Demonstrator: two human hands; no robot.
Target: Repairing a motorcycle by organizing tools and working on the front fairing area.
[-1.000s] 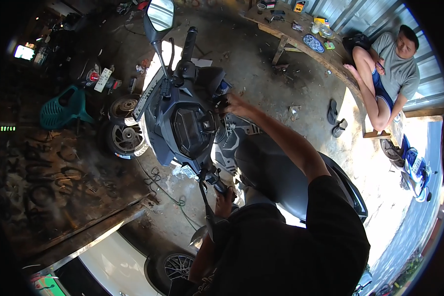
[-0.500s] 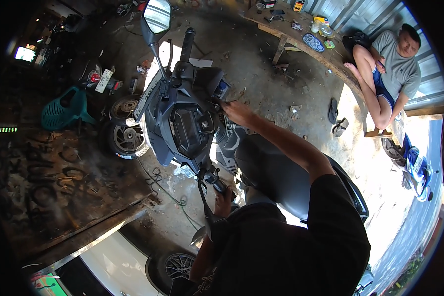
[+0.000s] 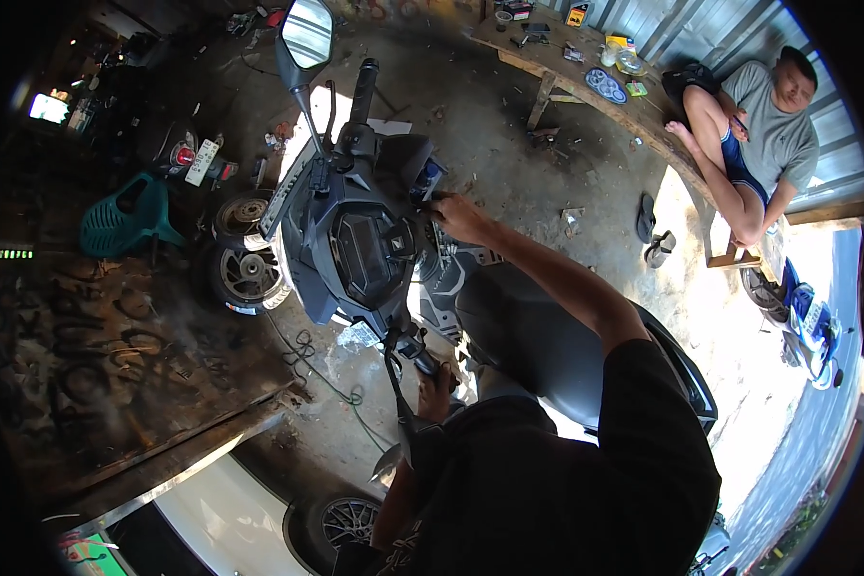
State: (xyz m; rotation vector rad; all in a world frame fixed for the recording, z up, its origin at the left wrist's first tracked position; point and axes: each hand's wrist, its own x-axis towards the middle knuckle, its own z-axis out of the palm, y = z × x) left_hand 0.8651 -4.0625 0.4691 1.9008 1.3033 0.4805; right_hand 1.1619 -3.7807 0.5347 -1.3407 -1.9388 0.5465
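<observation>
A dark scooter (image 3: 302,226) stands in front of me, its handlebar running from upper centre to lower centre. My left hand (image 3: 436,392) is closed round the nearer handlebar grip (image 3: 419,354). My right hand (image 3: 466,221) reaches to the panel just behind the instrument display (image 3: 365,257), fingers bent together at its edge; whatever they pinch is hidden. The far grip (image 3: 364,91) is untouched. Beneath my right arm lies the black seat (image 3: 528,322). A mirror (image 3: 307,34) rises on its stalk beyond the bars.
Loose wheels (image 3: 250,274) and a green plastic chair (image 3: 130,216) are at the left. A wooden bench (image 3: 566,72) bears small items at the back right, where a person (image 3: 773,125) sits. Sandals (image 3: 653,230) lie on the floor. A light-coloured car (image 3: 221,514) stands at the lower left.
The view has shifted very slightly. My left hand stays on the grip and my right hand stays at the panel, with hardly any visible movement.
</observation>
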